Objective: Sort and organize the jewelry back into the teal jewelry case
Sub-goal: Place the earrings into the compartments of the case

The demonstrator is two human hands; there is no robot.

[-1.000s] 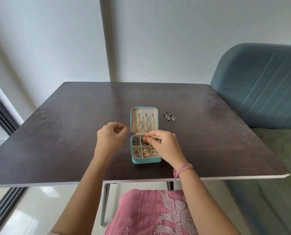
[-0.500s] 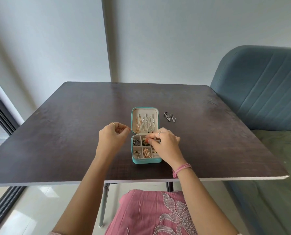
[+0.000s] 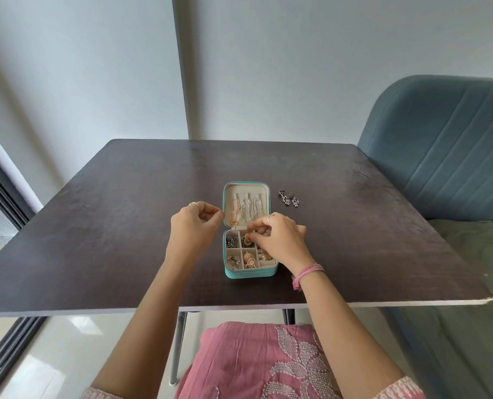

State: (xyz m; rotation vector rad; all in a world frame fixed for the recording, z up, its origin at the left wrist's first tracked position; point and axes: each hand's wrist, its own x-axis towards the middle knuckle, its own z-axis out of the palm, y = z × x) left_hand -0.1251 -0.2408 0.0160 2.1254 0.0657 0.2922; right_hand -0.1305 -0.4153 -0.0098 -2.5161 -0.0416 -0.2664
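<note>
At a dark table (image 3: 124, 226), we watch two bare hands work over the open teal jewelry case (image 3: 249, 272). Starting at the left: the left hand (image 3: 195, 226) hovers just beside the case's raised lid (image 3: 246, 187), fingers curled in; whether it pinches anything we cannot tell. In the lid, several chains (image 3: 243, 210) hang side by side, their long axes running away from us. Next, the right hand (image 3: 279, 239) reaches over the tray's far row, its fingertips (image 3: 253, 230) drawn together above the middle compartment, apparently pinching a small dark-and-gold piece (image 3: 246, 241); the piece is too small to name. The hand hides the tray's far right compartment. The near compartments already hold gold pieces. Farthest right, a pair of silver earrings (image 3: 289, 198) lies loose on the table, apart from the case, beyond and right of the right hand. We judge the right hand nearer to them, so the coming reach looks like its job.
</note>
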